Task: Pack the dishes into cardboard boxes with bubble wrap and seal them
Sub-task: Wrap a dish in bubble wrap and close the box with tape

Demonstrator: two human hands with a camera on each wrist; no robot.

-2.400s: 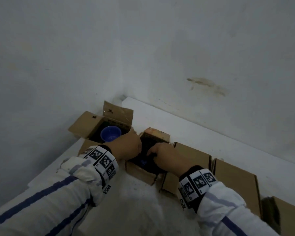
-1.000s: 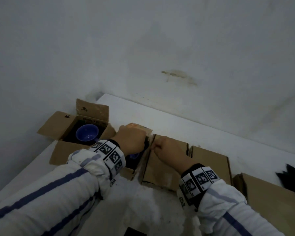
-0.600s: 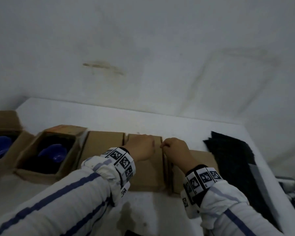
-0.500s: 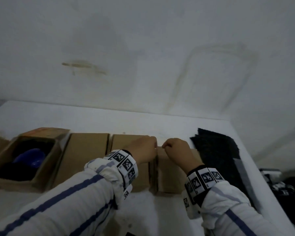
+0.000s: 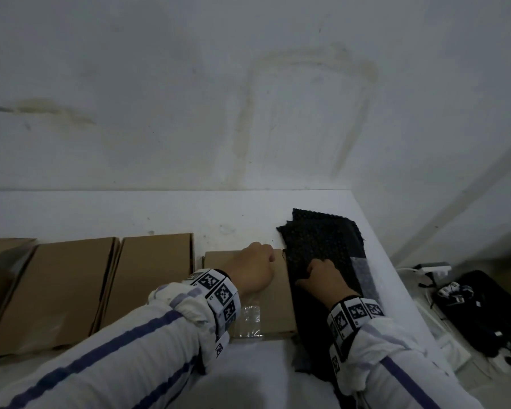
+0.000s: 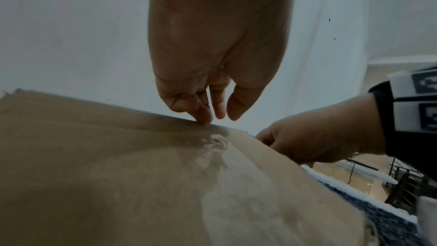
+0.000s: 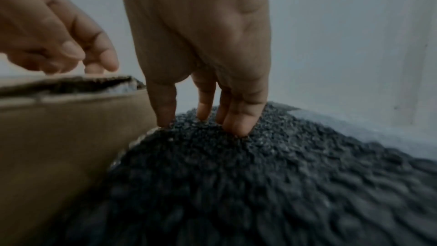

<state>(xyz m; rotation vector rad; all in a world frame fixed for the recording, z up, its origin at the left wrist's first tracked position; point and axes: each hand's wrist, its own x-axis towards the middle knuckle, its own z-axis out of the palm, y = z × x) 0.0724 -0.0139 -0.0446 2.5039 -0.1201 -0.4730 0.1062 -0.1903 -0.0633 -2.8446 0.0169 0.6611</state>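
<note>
A flat folded cardboard box lies on the white table, with clear tape at its near edge. My left hand rests on its far edge. In the left wrist view the left hand has loose fingers, and one fingertip touches the box edge. To the right of the box lies a stack of black bubble wrap. My right hand is on it. In the right wrist view, the right hand presses straight fingers and thumb into the wrap, close beside the box.
Two more flat cardboard boxes lie in a row to the left. A white wall stands close behind the table. The table's right edge runs just past the wrap, and black gear with cables lies below it.
The view swung right, away from the open boxes with blue bowls. Both hands moved right along the row of flat boxes. The right hand left the cardboard and now presses on the black bubble wrap.
</note>
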